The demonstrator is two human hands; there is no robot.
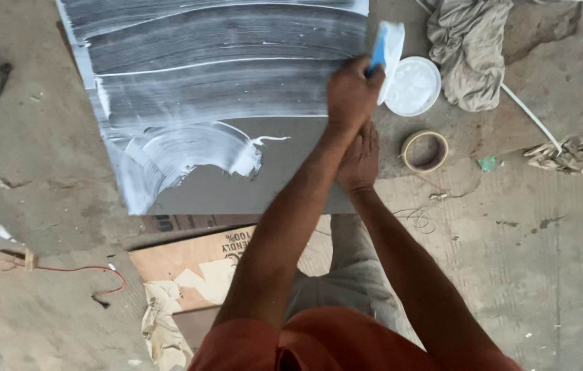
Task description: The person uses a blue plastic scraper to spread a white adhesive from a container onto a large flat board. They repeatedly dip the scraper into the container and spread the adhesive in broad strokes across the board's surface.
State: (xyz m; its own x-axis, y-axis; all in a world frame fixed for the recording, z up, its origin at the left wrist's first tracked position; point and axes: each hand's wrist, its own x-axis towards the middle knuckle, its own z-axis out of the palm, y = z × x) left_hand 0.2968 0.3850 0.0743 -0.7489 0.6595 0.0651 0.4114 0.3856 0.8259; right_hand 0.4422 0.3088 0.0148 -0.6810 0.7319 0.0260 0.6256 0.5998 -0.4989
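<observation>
One grey board point(291, 172) lay flat on the concrete floor point(546, 275), most of its face streaked with wet white paste point(223, 69) in long horizontal bands, plus one curved swipe near its lower left corner. Only the lower right part of the board stayed bare grey.

Two hands were at work, both at the board's right edge. The left hand point(352, 93) was closed around the blue handle of one wide scraper point(386, 51), whose white-coated blade stood up past the board's edge. The right hand point(360, 158) lay just below it, fingers stretched out and pressed flat on the bare grey surface, holding nothing. The two forearms ran side by side, nearly touching at the wrists.

Just right of the scraper sat one round white tub point(413, 86) with white paste inside, resting on the floor and nearly touching the blade. Below it lay one roll of tape point(425, 151), apart from the tub. One crumpled beige cloth point(469, 51) was heaped beside the tub's upper right. One white cord point(529, 113) ran diagonally from the cloth toward one small knotted rag point(563, 156). One flattened cardboard sheet point(199, 261) lay under the board's near edge, and one thin red wire point(78, 271) trailed over the floor at left
</observation>
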